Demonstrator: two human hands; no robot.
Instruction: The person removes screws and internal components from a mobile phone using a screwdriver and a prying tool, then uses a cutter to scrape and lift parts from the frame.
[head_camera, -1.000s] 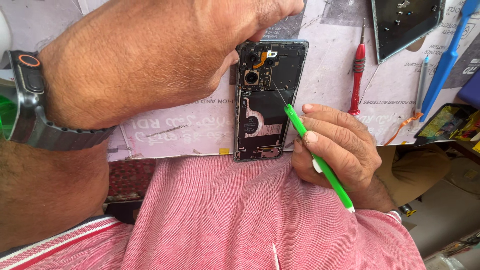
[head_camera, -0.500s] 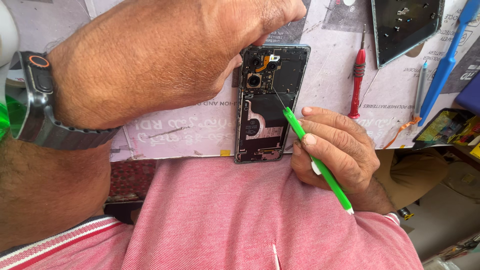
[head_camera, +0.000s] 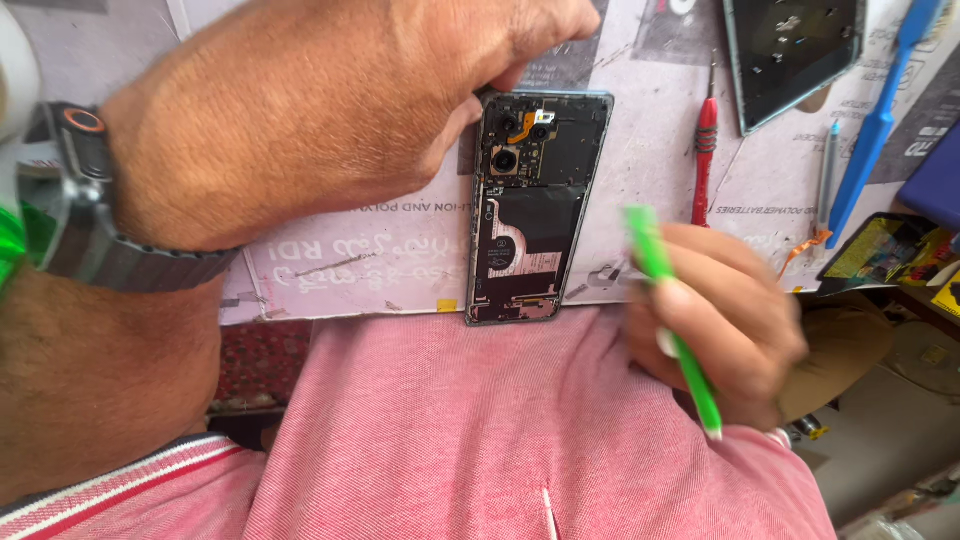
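My right hand (head_camera: 725, 320) has pulled the slim green plastic pry stick (head_camera: 672, 315), fingers closed round it, off the opened black phone (head_camera: 532, 205) toward four o'clock; my left hand (head_camera: 330, 110) still pinches the phone's top corner (board exposed).

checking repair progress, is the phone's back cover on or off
Off: the phone lies with its camera modules, orange flex cable and dark inner plates bare.

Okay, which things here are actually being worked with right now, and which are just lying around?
In use:
- opened phone, steadied by left hand
- green tool, in right hand

Lying about:
- red screwdriver
- blue tool
- detached back cover
- grey pen-like tool
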